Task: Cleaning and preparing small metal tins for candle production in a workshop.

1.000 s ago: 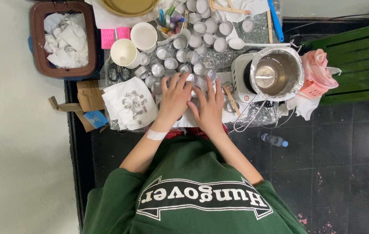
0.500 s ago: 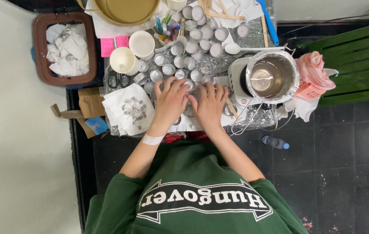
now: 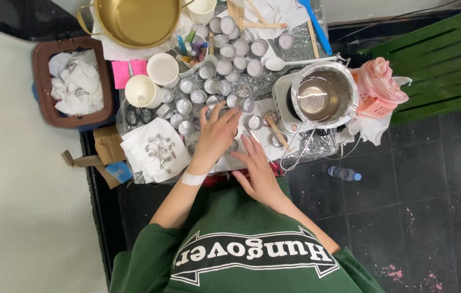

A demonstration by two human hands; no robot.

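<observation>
Left fingers (image 3: 229,115) spread and curved down over small metal cups (image 3: 225,87) at frame centre, tips among them; whether one is actually pinched, impossible to tell from above. Left hand (image 3: 217,135) with a white band at the wrist. Right hand (image 3: 257,168) lower and just right of it, fingers (image 3: 247,145) loosely extended and flat toward the surface (image 3: 317,144), apparently holding nothing. Cups packed in rows from centre to upper middle, some filled white, some empty and shiny; likely thin foil, very light, easily dented, prone to tipping or sliding on the foil-covered surface. Best taken by the rim between thumb and one fingertip, gently, not squeezed at the wall. Just left of the hands, a tissue (image 3: 154,149) with small metal bits. Upper left of centre, two white mugs (image 3: 152,81); above them a gold pot (image 3: 135,21). Right of centre, a steel pot (image 3: 323,97) on a small heater, pink cloth (image 3: 379,81) beside it. Far left, a brown bin (image 3: 40,81) of crumpled paper. Lower right, on the dark floor, a bottle (image 3: 343,173).
</observation>
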